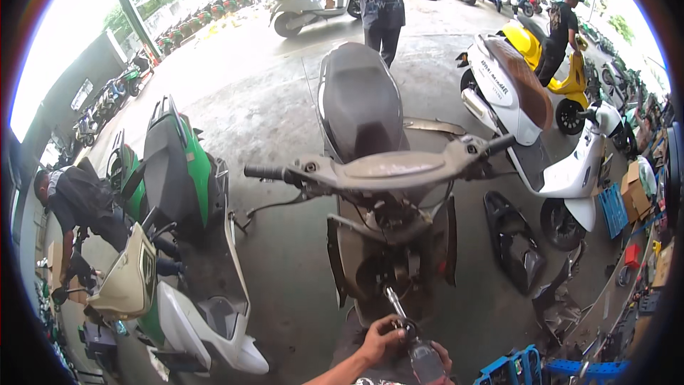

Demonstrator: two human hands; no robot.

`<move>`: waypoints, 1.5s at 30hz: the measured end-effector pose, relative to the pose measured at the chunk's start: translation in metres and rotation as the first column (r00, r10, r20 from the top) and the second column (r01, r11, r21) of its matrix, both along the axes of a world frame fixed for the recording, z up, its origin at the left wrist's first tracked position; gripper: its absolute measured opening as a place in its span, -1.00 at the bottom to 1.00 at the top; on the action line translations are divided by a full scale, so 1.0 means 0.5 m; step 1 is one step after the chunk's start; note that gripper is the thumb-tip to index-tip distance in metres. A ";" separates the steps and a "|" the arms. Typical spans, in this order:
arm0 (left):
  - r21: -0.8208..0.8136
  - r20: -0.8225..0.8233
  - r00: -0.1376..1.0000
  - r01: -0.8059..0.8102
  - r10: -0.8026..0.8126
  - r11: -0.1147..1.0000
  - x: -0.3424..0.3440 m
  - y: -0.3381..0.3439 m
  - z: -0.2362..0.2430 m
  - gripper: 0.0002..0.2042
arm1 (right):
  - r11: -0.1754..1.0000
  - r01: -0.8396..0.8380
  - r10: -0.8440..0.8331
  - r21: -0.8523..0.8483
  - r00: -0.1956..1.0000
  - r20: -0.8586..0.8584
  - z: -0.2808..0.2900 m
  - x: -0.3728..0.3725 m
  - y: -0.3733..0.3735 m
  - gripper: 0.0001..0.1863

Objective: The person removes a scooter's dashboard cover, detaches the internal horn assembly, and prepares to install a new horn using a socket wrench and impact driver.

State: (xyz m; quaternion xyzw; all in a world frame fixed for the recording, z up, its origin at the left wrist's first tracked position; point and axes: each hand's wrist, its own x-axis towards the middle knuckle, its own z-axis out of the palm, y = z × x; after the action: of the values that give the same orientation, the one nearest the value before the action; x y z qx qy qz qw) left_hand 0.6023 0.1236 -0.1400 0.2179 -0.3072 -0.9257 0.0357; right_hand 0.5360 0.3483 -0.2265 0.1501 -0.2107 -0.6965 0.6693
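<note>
Left hand [383, 340]: curled round power tool [427, 365] nose; right hand [444, 358]: gripping its body; chrome shaft [395, 303]: toward 11 o'clock.

Near: 2 own hands [380, 341], 1 handheld tool [427, 365]. Other people [381, 11]: 3. Right: 1 yellow scooter [522, 45], 1 white scooter [491, 71]. Far: 1 silver scooter [305, 9].

Grey floor [288, 299] bears scooters [361, 107] — plus black panel [514, 242].

the left forearm [345, 371] is bare, tapering toward the wrist; left hand [382, 339] and right hand [444, 356] are bare too
</note>
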 end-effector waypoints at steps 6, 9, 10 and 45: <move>0.125 -0.003 0.982 0.187 -0.188 0.974 -0.017 -0.062 -0.031 -0.69 | 0.491 0.214 0.127 0.844 0.941 -0.312 0.183 0.029 -0.084 -0.52; 0.444 0.028 0.983 0.149 -0.180 0.884 -0.033 -0.043 -0.043 -0.72 | 0.317 0.349 0.094 0.882 0.914 -0.395 0.154 0.054 -0.041 -0.49; 0.479 0.101 0.980 0.104 -0.172 0.871 -0.050 -0.048 -0.018 -0.73 | 0.261 0.399 0.079 0.879 0.899 -0.431 0.142 0.066 -0.023 -0.48; 0.451 0.150 0.875 -0.475 0.461 0.756 -0.150 0.045 -0.219 -0.56 | 0.580 0.740 0.703 -0.341 -0.666 -0.250 -0.014 -0.053 -0.123 -0.29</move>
State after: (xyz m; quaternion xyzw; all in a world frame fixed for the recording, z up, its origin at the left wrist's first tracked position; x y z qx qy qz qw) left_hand 0.5274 0.1459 -0.2496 0.3035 -0.0075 -0.9301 0.2068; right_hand 0.5096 0.2868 -0.2337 -0.3845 0.8361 -0.3913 0.0078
